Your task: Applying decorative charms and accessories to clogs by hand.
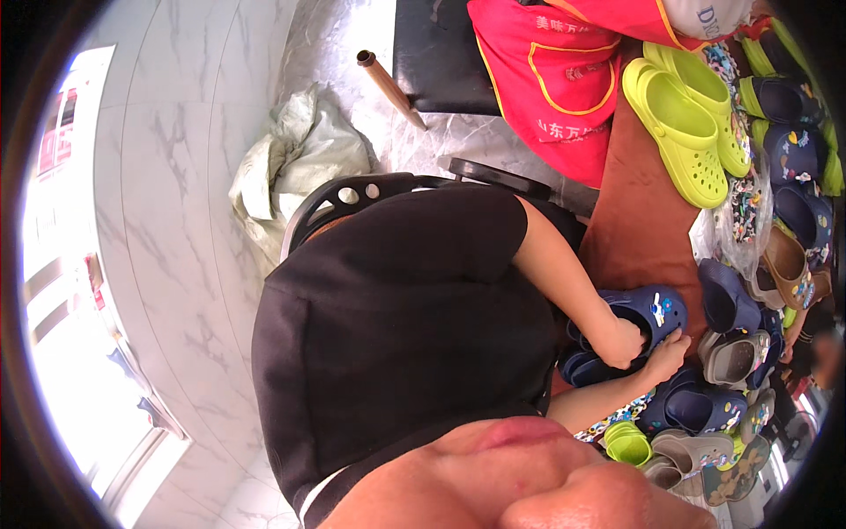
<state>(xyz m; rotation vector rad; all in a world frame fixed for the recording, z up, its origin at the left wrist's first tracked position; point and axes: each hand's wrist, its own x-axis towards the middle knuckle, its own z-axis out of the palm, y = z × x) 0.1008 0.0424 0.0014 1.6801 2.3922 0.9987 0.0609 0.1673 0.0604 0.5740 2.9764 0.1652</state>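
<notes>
A navy clog (630,304) with white and blue charms on its toe lies at the near edge of a brown-covered table (630,225). My left hand (621,344) is curled closed at its foot opening, and what the fingers grip is hidden. My right hand (667,357) is closed on the side of the same clog, fingertips by the toe. Below them is another navy clog (582,368), partly covered by my arms. Just right of my hands stand a navy clog (727,295) and a grey clog (733,360), both decorated with charms.
Lime-green clogs (683,132) lie at the table's upper part beside red cloth (564,79) with yellow trim. Many more decorated clogs (793,159) crowd the right side. Another person's hand (797,322) shows there. A pale sack (304,150) lies by the black chair (352,189).
</notes>
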